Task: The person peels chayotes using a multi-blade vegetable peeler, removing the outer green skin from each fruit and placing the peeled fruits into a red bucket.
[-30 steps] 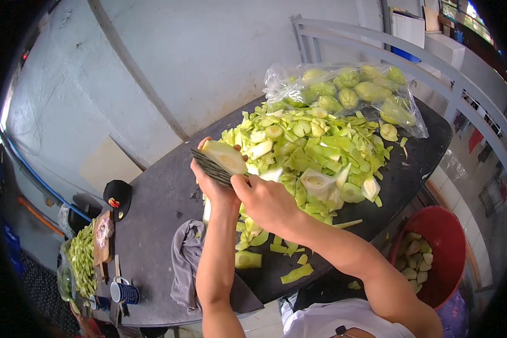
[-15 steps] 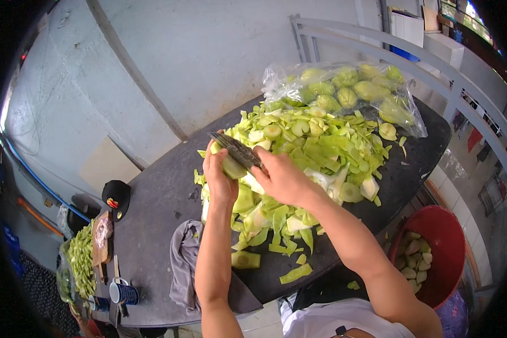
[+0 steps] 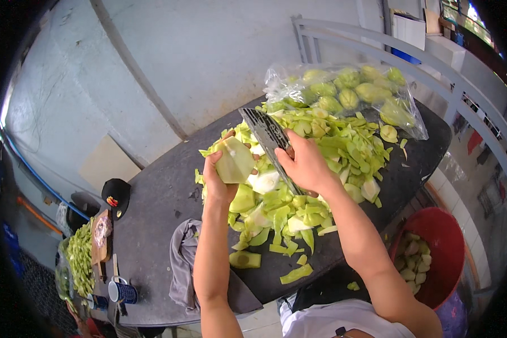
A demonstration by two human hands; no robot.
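Note:
My left hand (image 3: 218, 181) grips a peeled, pale green chayote piece (image 3: 234, 162) over the middle of the table, fingers curled around it. Just right of it, my right hand (image 3: 307, 169) holds a wide dark knife (image 3: 260, 135) by its lower end, blade slanting up and leftward, wet-looking and apart from the chayote. Beneath both hands spreads a heap of green peels and pale trimmings (image 3: 355, 155). Behind the heap lies a clear plastic bag (image 3: 394, 107) of whole chayotes. A grey cloth (image 3: 183, 265) rests beside my left forearm.
On the dark table (image 3: 149, 248) are a black cap (image 3: 116, 198), a wooden board (image 3: 101, 248), mugs (image 3: 124, 292) and more shredded greens (image 3: 81, 270) at the left. A red bucket (image 3: 450, 248) of peeled pieces stands at the right, below a grey railing (image 3: 453, 96). A wall backs the table.
The knife has swung up and to the right, away from the chayote, with my right hand moving right. The chayote in my left hand has turned, showing a broad pale face.

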